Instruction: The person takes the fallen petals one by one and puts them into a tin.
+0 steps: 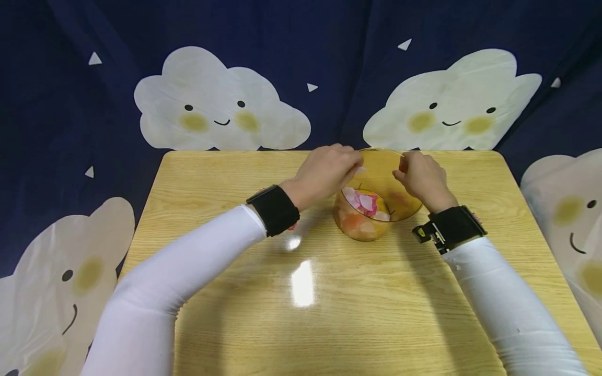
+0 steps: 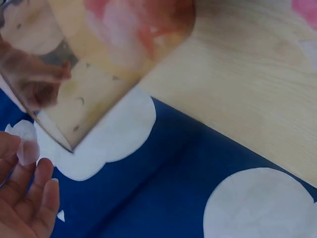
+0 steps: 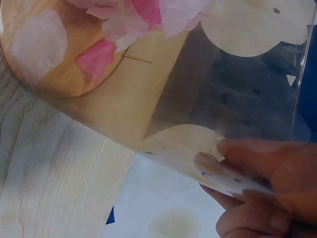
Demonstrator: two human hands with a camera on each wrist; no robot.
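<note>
A see-through amber cylinder-shaped container (image 1: 378, 172) stands near the table's far edge. Pink and white petals (image 1: 364, 202) lie in its bottom. My right hand (image 1: 420, 175) grips the container's wall near the rim; in the right wrist view the clear wall runs between its thumb and fingers. At the rim's left side is my left hand (image 1: 324, 172). The left wrist view shows it pinching a thin whitish petal (image 2: 28, 146) just beside the rim, with the other fingers loosely bent.
Beneath is a glossy wooden table (image 1: 263, 324). A small red-pink piece (image 1: 293, 226) lies on it, mostly hidden behind my left wrist. A dark blue curtain (image 1: 334, 42) with smiling clouds hangs right behind the table's far edge.
</note>
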